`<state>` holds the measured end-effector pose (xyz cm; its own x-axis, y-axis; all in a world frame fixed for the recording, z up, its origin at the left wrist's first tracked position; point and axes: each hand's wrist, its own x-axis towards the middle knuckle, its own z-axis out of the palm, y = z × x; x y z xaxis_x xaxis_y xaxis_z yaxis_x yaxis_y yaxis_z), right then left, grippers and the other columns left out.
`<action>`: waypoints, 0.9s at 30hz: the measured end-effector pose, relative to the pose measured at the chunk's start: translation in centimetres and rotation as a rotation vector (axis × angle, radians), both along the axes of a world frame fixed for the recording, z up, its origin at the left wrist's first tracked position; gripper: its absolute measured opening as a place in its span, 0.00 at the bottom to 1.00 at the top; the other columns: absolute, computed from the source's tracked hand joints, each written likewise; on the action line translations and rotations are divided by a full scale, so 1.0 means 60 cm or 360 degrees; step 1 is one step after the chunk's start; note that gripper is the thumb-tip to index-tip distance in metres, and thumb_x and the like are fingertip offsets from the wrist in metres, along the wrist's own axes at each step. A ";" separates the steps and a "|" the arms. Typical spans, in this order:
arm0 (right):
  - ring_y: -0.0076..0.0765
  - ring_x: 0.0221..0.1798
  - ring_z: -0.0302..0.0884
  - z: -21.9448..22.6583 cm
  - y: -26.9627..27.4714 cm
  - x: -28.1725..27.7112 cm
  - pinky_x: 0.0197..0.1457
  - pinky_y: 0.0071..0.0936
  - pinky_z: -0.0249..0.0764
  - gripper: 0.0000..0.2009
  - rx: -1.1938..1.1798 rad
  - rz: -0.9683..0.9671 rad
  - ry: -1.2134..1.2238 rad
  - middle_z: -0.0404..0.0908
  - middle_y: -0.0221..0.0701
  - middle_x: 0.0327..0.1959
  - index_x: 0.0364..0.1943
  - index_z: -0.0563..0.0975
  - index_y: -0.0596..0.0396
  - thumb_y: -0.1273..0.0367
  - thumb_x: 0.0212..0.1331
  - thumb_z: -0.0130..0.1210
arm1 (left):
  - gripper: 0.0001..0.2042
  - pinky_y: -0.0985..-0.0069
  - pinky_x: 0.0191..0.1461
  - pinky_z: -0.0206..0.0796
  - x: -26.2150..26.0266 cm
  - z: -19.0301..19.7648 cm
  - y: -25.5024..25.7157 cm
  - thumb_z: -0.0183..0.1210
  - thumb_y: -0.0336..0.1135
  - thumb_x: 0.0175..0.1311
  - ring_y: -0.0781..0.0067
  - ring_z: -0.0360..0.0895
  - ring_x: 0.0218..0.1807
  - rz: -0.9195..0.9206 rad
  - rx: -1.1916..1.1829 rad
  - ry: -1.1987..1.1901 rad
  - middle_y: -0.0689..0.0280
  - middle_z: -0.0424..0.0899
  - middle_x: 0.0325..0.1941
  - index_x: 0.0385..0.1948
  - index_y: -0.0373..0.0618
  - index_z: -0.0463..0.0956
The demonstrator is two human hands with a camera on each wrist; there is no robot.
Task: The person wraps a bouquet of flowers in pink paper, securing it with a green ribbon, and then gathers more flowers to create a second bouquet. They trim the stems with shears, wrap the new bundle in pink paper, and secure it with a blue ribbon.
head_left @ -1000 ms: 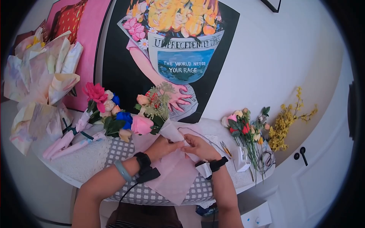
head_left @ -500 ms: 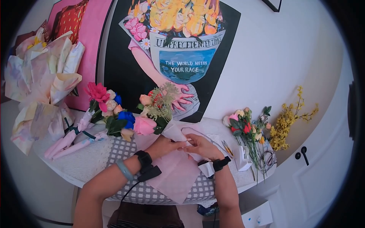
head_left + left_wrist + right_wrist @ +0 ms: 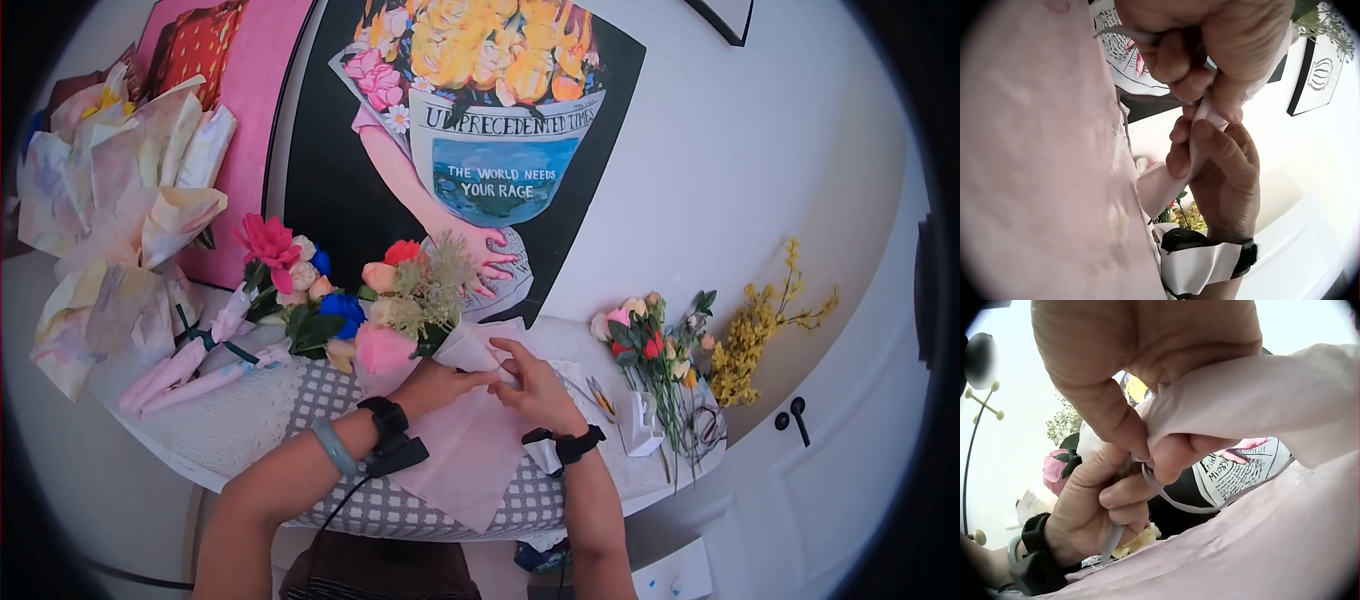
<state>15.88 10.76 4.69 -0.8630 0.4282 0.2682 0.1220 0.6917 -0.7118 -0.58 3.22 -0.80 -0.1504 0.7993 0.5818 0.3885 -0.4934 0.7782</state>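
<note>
Both hands work at the gathered neck of a bouquet wrapped in pale pink paper [image 3: 475, 348]. My left hand [image 3: 437, 385] pinches the wrapped neck from the left, with a thin greyish ribbon [image 3: 1179, 504] running between its fingers. From the right, my right hand [image 3: 538, 388] pinches a fold of the paper, thumb and fingertips meeting the left fingertips. Out of the wrap lean a pink rose [image 3: 385, 348], an orange-red bloom and a feathery green sprig [image 3: 425, 300]. The stems are hidden inside the paper, whose lower part [image 3: 465, 465] hangs toward the person.
Left on the table lie pink-wrapped small bouquets [image 3: 200, 350] beside a large paper-wrapped bunch [image 3: 125, 220]. To the right are scissors [image 3: 602, 396], a white tape dispenser [image 3: 638, 425], loose flower stems [image 3: 665, 400] and yellow blossoms [image 3: 745, 350]. Paintings [image 3: 470, 150] lean behind.
The right hand's index finger has lifted and straightened somewhat over the paper. The head view has shifted slightly, and the bouquet's orange-red bloom shows more. The left hand keeps its hold.
</note>
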 end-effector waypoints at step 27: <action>0.20 0.25 0.73 -0.046 -0.023 -0.016 0.28 0.17 0.69 0.08 -0.0738 0.0292 0.0278 0.73 0.27 0.30 0.38 0.64 0.57 0.77 0.58 0.50 | 0.12 0.86 0.17 0.44 -0.003 0.019 -0.009 0.55 0.34 0.62 0.87 0.56 0.16 -0.0437 -0.0366 -0.1107 0.70 0.73 0.25 0.44 0.41 0.69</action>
<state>14.89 9.36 1.94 -0.8943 0.3821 0.2330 -0.1194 0.2979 -0.9471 -0.76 2.71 0.36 -0.1993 0.9497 0.2414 -0.3384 -0.2979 0.8926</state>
